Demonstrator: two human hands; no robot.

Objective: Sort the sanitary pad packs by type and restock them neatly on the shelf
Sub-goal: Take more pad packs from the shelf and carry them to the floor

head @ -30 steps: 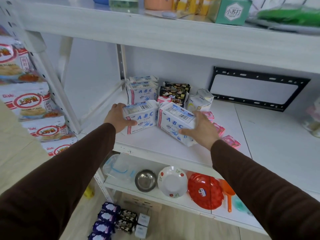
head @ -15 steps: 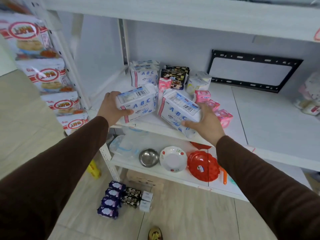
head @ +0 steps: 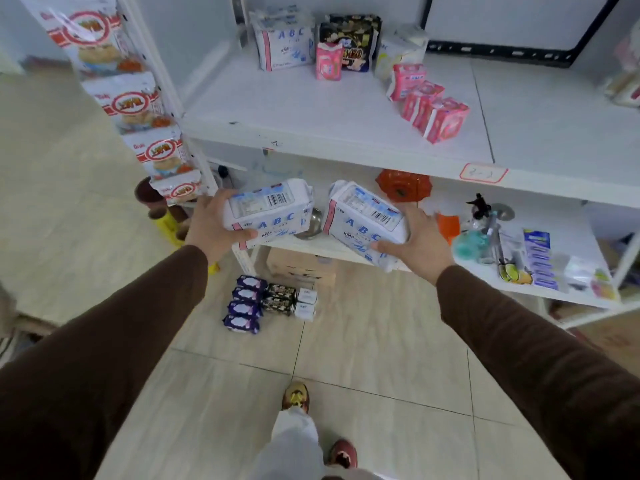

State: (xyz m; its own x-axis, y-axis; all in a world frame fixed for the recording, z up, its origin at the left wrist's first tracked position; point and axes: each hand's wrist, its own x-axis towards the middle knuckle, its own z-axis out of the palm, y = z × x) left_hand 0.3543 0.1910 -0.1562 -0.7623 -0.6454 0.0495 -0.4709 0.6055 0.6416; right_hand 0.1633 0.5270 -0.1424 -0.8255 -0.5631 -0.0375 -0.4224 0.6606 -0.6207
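Below the white shelf [head: 346, 133], over the tiled floor, my left hand [head: 211, 230] grips one white-and-blue plastic ABC pad pack [head: 268, 213]; my right hand [head: 417, 242] grips another [head: 363, 221].

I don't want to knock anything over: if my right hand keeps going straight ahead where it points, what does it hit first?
Probably the orange item on the lower shelf, just past the right hand; depth is unclear.

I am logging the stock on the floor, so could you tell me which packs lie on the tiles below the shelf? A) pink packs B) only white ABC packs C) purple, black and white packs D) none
C: purple packs, black packs and white packs lie together on the floor.
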